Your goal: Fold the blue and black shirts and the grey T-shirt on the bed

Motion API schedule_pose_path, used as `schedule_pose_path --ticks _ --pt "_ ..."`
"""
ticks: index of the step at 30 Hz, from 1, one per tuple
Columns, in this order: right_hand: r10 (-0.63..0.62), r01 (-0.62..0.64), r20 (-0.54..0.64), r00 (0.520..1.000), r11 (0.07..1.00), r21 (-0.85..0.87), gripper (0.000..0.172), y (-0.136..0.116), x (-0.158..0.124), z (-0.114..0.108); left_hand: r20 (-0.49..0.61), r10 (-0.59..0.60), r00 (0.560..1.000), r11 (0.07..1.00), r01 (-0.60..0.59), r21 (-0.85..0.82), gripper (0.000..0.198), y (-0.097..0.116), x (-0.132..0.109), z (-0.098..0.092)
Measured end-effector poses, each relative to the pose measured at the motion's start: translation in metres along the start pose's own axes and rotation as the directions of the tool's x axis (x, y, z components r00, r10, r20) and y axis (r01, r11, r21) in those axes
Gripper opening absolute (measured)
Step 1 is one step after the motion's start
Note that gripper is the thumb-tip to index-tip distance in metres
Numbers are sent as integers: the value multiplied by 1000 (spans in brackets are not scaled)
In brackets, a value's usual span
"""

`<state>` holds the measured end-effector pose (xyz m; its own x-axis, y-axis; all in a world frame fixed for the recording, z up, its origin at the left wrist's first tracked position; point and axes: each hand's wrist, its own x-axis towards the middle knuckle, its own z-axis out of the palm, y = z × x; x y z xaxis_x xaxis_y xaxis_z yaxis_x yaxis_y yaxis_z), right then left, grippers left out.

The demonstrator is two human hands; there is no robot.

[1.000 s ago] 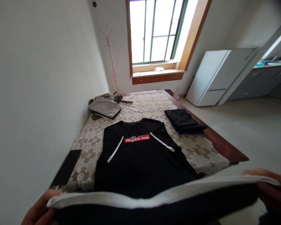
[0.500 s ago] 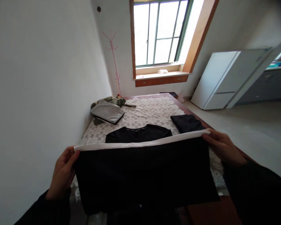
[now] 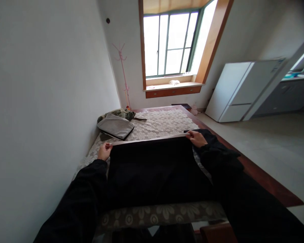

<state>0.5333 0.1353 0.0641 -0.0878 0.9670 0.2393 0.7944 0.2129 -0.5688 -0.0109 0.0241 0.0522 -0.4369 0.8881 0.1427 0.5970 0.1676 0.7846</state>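
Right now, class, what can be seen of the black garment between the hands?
The black garment looks like plain cloth with a narrow white band along its far edge. Broad and roughly rectangular, it spreads over the floral cover. The left hand pinches one end of the band, the right hand the other; between them it runs nearly straight. Its surface is too dark for detail.

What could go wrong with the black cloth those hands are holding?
The left hand and right hand pinch only the ends of the white edge, so the black cloth might sag or crease. The right sleeve looks very near the dark pile, so it might nudge that.
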Motion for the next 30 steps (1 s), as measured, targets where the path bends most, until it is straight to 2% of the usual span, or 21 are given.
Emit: schedule_pose_path --ticks 4,6,8,10,12,16,19,22,26,28,30 --pt "34 -34 -2 999 996 -86 18 0 8 13 15 -55 998 998 54 30 23 -11 9 7" --pt "35 -36 -12 999 994 -108 25 -5 6 15 35 -64 997 998 63 31 31 -12 9 8" --pt "-4 0 -38 999 995 -101 36 -7 -7 11 63 -57 996 998 56 18 45 -12 -2 1" --pt "-76 73 -52 996 996 -58 39 -6 -37 1 97 -38 995 999 38 5 55 -12 -25 -16" --pt "-116 116 -24 993 993 -1 37 2 -82 -13 151 -31 988 1000 30 7 57 -12 -62 -38" --pt "63 -63 100 993 998 -11 43 32 -187 -34 278 -143 950 989 132 61 48 -15 -153 -81" --pt "186 -187 151 971 982 -6 47 53 -245 -34 319 -213 923 977 202 67 43 -21 -208 -93" --pt "234 -246 205 950 969 34 47 58 -273 -27 330 -299 895 953 299 54 47 -29 -237 -88" --pt "299 -332 243 923 937 107 45 43 -282 -22 338 -406 849 886 456 -82 60 -36 -249 -75" --pt "355 -426 313 881 882 199 47 34 -284 -21 357 -458 814 842 526 -118 69 -38 -252 -73" --pt "392 -531 414 822 789 308 52 27 -286 -20 384 -490 782 810 571 -130 74 -38 -256 -72"
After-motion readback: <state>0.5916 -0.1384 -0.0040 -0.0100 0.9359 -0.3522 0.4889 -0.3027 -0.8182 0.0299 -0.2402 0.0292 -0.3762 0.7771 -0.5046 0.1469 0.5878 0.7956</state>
